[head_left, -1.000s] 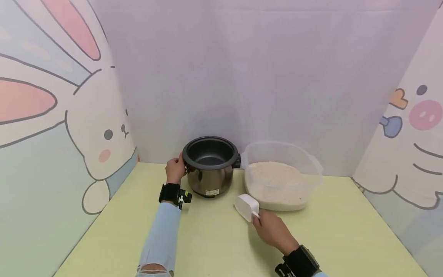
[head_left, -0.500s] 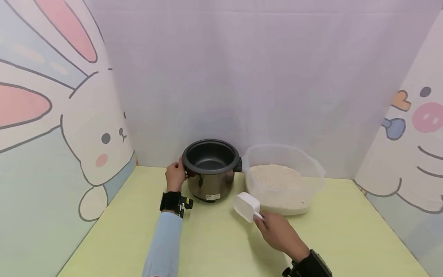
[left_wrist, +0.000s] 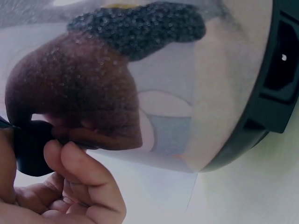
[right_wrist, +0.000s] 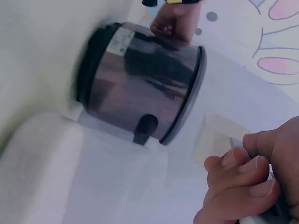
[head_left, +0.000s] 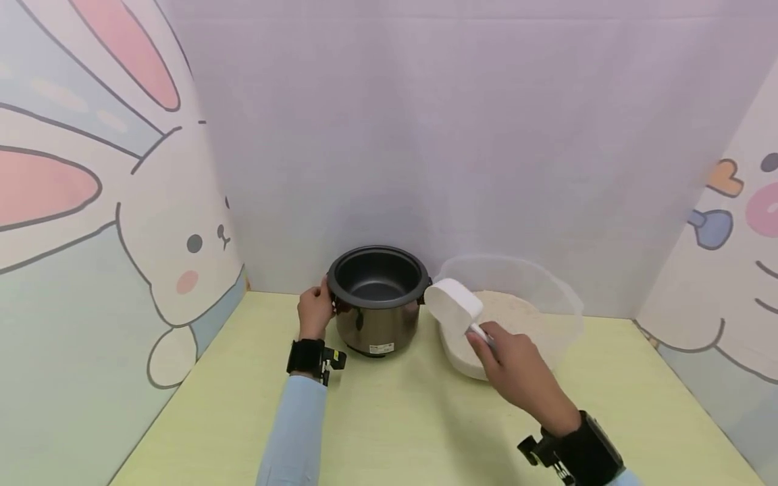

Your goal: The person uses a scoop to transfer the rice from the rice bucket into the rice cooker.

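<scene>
A: Item one — rice cooker pot (head_left: 378, 297), dark, open-topped, nothing visible inside, standing toward the bench's (head_left: 395, 418) far edge, left of centre. Left hand (head_left: 315, 312) at its left side; fingers (left_wrist: 77, 170) curled round the small black side handle.

B: Item two?

A: White scoop (head_left: 452, 304), held by its handle in the right hand (head_left: 516, 368), fingers (right_wrist: 238, 179) clamped on it. The scoop hangs over the near-left rim of the clear tub (head_left: 562, 297) of rice (head_left: 516, 312), which stands just right of the pot.

B: Step in hand?

A: Judged as scooping — the scoop looks about to enter the grain, no load visible. The next move would call for tipping the scoop mouth down into the rice, then carrying it level across to the pot while the left hand steadies it.
</scene>
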Motion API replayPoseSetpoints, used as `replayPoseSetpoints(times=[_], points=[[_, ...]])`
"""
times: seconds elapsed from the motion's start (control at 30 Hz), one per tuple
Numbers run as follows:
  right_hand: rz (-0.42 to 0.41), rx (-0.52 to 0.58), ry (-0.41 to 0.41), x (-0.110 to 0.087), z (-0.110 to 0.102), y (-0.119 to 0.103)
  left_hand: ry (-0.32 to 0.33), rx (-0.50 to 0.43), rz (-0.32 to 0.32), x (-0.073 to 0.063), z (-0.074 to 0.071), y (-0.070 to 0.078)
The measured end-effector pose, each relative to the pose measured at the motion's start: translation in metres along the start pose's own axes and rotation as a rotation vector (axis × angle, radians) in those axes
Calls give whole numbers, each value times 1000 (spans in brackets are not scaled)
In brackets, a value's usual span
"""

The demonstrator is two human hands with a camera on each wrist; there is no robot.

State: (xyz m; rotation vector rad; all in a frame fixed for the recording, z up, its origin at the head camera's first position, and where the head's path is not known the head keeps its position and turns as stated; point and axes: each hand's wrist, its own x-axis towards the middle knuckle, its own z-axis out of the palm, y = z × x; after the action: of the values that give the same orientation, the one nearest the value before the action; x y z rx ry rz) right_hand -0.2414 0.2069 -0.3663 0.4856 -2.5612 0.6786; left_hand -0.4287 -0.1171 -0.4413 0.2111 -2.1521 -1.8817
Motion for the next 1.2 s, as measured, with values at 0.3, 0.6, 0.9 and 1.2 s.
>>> replayPoseSetpoints(times=[0.3, 0.6, 0.9, 1.2], points=[[-114, -99, 107, 35, -28, 22, -2, -5, 2, -2, 0, 0], [-12, -222, 5, 64, -43, 78, -10, -25, -9, 0, -1, -1], [245, -226, -211, 71, -39, 117, 2, -7, 11, 0, -4, 2], [391, -229, -314, 61, -28, 142, -16, -15, -6, 0, -3, 1]])
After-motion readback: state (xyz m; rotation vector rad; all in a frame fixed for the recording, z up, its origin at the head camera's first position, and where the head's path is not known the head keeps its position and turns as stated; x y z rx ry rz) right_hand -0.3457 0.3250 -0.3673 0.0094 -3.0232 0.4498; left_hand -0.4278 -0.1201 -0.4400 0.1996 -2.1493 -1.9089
